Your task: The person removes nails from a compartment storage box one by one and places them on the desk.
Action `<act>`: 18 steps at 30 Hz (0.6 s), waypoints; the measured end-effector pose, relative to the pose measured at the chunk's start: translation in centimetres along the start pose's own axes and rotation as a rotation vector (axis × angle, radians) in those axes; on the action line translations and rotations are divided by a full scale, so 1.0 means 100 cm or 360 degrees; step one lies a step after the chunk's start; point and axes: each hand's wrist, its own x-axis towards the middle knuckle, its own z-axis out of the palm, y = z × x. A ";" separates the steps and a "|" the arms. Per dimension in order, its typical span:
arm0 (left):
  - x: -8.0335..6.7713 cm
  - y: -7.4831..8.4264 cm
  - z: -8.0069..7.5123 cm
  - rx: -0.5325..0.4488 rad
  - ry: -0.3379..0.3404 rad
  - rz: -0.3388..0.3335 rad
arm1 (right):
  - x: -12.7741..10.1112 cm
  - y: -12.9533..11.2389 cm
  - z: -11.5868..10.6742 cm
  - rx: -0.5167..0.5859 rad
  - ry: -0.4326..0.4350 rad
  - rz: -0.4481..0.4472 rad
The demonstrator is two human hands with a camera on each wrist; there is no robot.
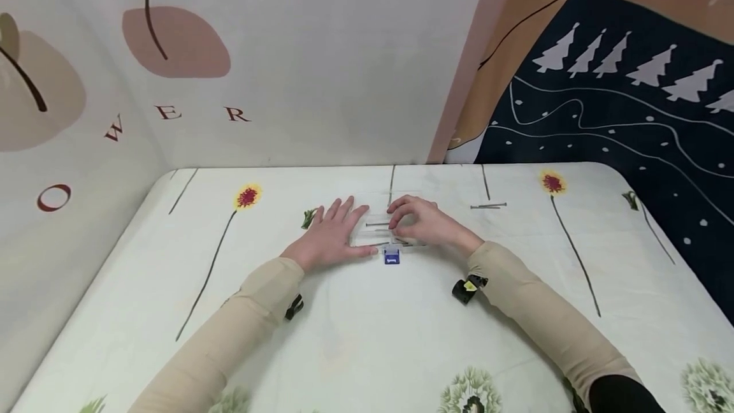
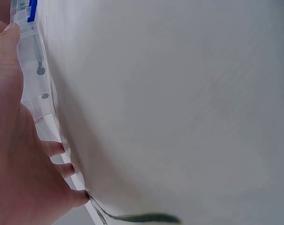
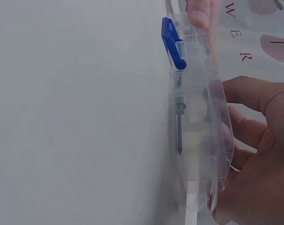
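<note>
A clear plastic compartment box with a blue latch at its front lies between both hands. Several nails lie inside it; one nail shows through its wall in the right wrist view. My left hand is spread at the box's left side, fingers straight. Its thumb touches the front edge near the latch. Over the right half of the box, my right hand has bent fingers, with thumb and index fingertips close together. Whether they pinch a nail is hidden.
Loose nails lie on the table to the right of the box. A white flowered cloth covers the table. A printed curtain hangs behind its far edge, with a dark tree-patterned cloth at the right. Each sleeve carries a black wrist device.
</note>
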 end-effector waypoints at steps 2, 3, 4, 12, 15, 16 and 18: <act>0.000 0.000 0.001 -0.0009 0.0005 0.0001 | 0.001 -0.001 0.001 0.0035 0.0033 0.0010; 0.000 0.000 0.002 -0.0006 0.0008 0.0000 | 0.001 -0.001 0.002 0.0056 0.0046 0.0014; 0.000 0.000 0.003 -0.0011 0.0003 -0.0004 | 0.001 -0.001 0.002 0.0074 0.0058 0.0018; 0.000 0.000 0.004 -0.0002 0.0004 -0.0010 | 0.000 -0.004 0.001 0.0150 0.0137 0.0010; -0.001 0.000 0.003 0.0008 0.0003 -0.0015 | -0.002 -0.005 -0.001 0.0175 0.0180 -0.0007; -0.001 0.000 0.002 0.0011 0.0000 -0.0017 | -0.003 -0.006 -0.002 0.0188 0.0195 -0.0012; -0.001 0.000 0.001 0.0017 -0.0002 -0.0018 | -0.004 -0.006 -0.004 0.0221 0.0220 -0.0023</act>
